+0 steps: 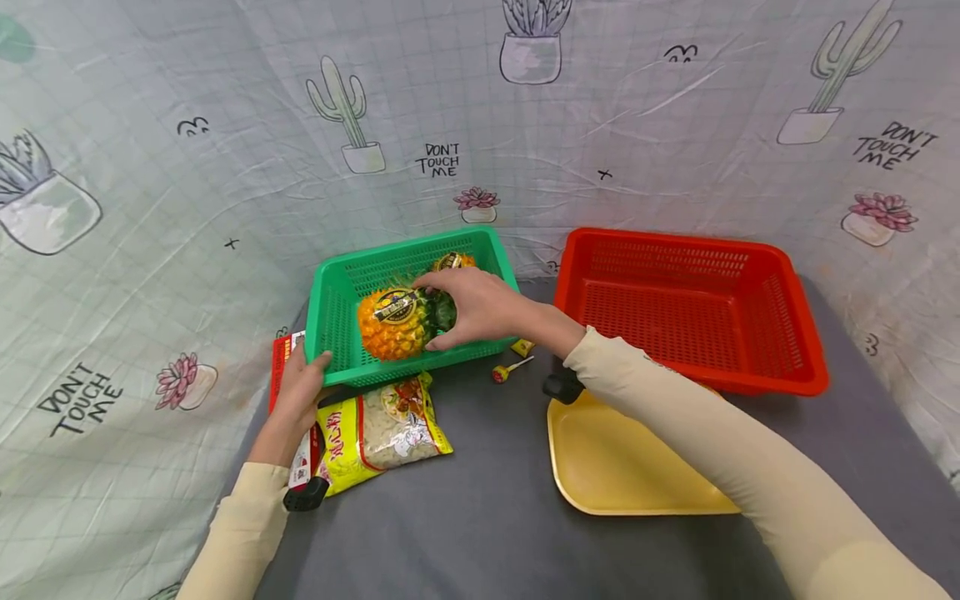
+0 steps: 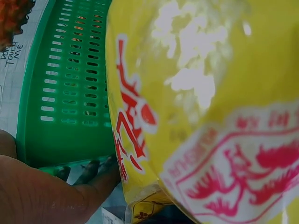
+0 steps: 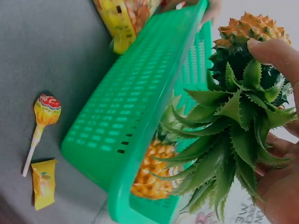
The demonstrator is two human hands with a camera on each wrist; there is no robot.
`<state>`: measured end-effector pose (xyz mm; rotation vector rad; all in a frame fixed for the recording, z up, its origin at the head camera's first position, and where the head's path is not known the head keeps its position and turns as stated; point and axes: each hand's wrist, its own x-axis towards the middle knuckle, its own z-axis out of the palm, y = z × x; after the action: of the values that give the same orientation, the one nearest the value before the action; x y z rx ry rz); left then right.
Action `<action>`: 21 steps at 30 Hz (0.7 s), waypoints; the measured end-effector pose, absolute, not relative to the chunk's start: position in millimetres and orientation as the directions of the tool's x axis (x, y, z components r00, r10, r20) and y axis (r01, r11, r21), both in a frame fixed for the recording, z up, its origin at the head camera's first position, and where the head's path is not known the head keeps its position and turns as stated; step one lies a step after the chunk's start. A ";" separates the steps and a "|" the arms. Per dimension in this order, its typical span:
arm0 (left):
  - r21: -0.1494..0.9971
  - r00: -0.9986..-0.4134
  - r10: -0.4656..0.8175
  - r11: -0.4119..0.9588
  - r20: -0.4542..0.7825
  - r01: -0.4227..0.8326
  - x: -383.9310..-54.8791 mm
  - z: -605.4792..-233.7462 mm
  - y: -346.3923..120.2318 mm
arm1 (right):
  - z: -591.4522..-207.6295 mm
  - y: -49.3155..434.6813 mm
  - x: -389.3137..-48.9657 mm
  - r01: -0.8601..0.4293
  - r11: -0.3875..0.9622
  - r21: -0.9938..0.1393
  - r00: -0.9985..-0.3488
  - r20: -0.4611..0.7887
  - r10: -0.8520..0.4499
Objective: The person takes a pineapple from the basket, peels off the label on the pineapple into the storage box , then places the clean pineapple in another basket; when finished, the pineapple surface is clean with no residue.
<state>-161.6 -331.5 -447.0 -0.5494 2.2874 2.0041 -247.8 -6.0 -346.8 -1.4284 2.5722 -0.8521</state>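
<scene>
My right hand (image 1: 483,304) grips a small orange pineapple (image 1: 378,333) near its leafy crown, over the green basket (image 1: 411,363). In the right wrist view, its spiky green leaves (image 3: 219,154) hang in front of the basket rim, and my thumb presses near the fruit's base. A second pineapple (image 3: 152,170) lies inside the basket, partly covered by those leaves. At the basket's front left corner, my left hand (image 1: 302,387) holds the rim, thumb on top. Close beside that hand, a yellow bag (image 2: 201,70) with red lettering fills much of the left wrist view.
To the right stands a red basket (image 1: 806,333), with a yellow tray (image 1: 630,467) in front of it, partly under my right forearm. A lollipop (image 1: 501,374) and a small yellow packet (image 3: 44,184) lie by the green basket. A red-and-white package (image 1: 279,367) sits at the left.
</scene>
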 end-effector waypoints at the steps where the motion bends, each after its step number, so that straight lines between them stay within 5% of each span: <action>1: 0.951 -0.937 -0.227 0.095 -0.267 -0.294 -161.6 -447.1 -331.3 | -345.1 -4.8 -245.3 -0.763 0.407 -0.502 -0.557 0.191 -0.808; 21: 0.946 -0.932 -0.251 0.122 -0.263 -0.300 -162.4 -446.2 -330.5 | -342.3 7.8 -192.6 -0.806 0.312 -0.503 -0.435 0.147 -0.888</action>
<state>-162.4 -330.5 -446.2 -0.5707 2.3241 1.9751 -192.6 7.8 -342.3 -1.5726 2.4127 -0.7799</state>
